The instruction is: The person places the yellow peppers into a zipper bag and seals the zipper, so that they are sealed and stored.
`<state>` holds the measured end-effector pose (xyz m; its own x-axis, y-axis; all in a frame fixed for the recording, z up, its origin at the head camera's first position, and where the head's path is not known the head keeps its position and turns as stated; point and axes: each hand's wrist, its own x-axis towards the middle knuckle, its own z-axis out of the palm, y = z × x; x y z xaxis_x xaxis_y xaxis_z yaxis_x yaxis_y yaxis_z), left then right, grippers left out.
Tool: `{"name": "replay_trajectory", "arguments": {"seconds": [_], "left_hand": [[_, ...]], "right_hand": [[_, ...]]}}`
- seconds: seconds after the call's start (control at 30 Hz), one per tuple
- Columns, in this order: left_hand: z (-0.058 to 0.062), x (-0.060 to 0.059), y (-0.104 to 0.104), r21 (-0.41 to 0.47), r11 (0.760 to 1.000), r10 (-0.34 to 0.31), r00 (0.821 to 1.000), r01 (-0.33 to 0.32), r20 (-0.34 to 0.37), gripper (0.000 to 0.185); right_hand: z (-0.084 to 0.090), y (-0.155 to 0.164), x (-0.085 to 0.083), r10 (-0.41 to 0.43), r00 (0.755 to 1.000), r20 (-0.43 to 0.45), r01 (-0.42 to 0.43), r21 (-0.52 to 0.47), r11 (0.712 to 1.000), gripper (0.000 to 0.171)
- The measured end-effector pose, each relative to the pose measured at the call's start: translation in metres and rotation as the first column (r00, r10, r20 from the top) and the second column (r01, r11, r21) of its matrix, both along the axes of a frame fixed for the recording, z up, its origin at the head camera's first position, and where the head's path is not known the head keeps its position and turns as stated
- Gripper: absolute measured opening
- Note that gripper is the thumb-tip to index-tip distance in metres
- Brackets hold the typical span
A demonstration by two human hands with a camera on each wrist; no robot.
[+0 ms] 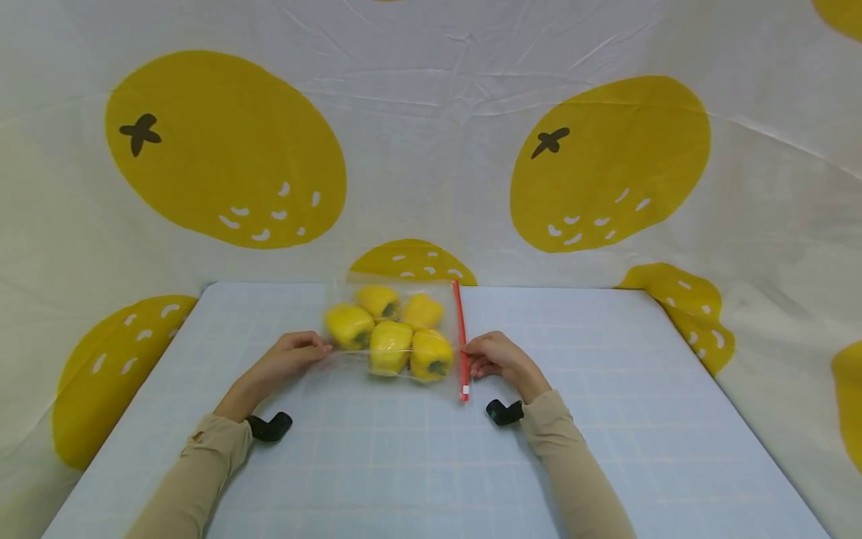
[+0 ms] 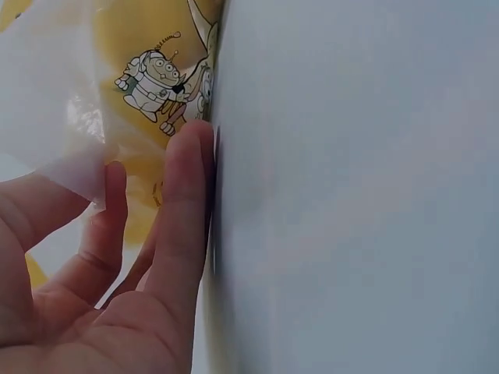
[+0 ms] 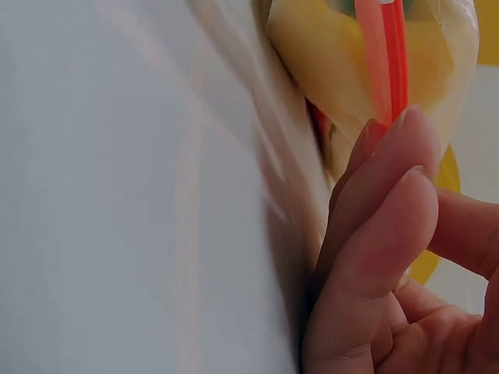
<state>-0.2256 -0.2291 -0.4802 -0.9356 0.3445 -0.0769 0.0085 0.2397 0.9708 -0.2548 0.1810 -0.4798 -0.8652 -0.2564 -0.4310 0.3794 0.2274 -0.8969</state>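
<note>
A clear zip bag [image 1: 393, 329] lies flat at the far middle of the pale blue gridded table [image 1: 606, 389]. Inside it are several yellow bell peppers [image 1: 390, 346]. Its red zip strip [image 1: 461, 337] runs along the bag's right side. My left hand [image 1: 322, 349] pinches the bag's left edge; the left wrist view shows the clear plastic [image 2: 54, 101] between thumb and fingers [image 2: 175, 226]. My right hand [image 1: 471, 358] pinches the red zip strip [image 3: 382, 47] near its front end, with fingers [image 3: 374, 234] against it and a yellow pepper [image 3: 327, 54] just behind.
A white cloth backdrop [image 1: 431, 90] printed with big yellow fruit hangs behind and beside the table. Black camera mounts sit at my left wrist [image 1: 269, 427] and right wrist [image 1: 505, 412]. Bare table surface stretches in front of the bag and to both sides.
</note>
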Motion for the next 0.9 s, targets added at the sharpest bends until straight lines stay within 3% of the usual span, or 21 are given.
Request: {"name": "replay_trajectory", "arguments": {"seconds": [0.23, 0.43, 0.6, 0.7, 0.8, 0.9], "left_hand": [[-0.004, -0.003, 0.032, 0.025, 0.999, -0.039, 0.999, 0.039, 0.001, 0.021], [-0.006, -0.001, 0.054, 0.099, 0.995, -0.008, 1.000, 0.007, 0.013, 0.021], [-0.012, 0.001, 0.054, 0.238, 0.971, -0.019, 0.992, -0.011, 0.125, 0.020], [-0.015, 0.002, 0.050, 0.311, 0.950, -0.039, 0.987, -0.011, 0.153, 0.021], [-0.016, 0.003, 0.047, 0.325, 0.946, -0.038, 0.988, -0.014, 0.152, 0.020], [-0.016, 0.004, 0.046, 0.320, 0.946, 0.005, 0.987, -0.058, 0.164, 0.021]], "right_hand": [[0.000, 0.040, 0.001, -0.009, 1.000, -0.022, 0.009, -0.009, 1.000, 0.015], [-0.003, 0.065, 0.005, -0.011, 1.000, 0.001, 0.011, -0.049, 0.999, 0.020], [-0.003, 0.070, 0.007, 0.006, 1.000, -0.013, -0.007, -0.068, 0.998, 0.021], [-0.003, 0.067, 0.006, -0.002, 1.000, -0.031, -0.001, -0.074, 0.997, 0.021], [-0.004, 0.065, 0.006, 0.015, 0.998, -0.053, -0.018, -0.063, 0.998, 0.022], [-0.006, 0.064, 0.006, 0.038, 0.997, -0.069, -0.042, -0.052, 0.998, 0.022]]}}
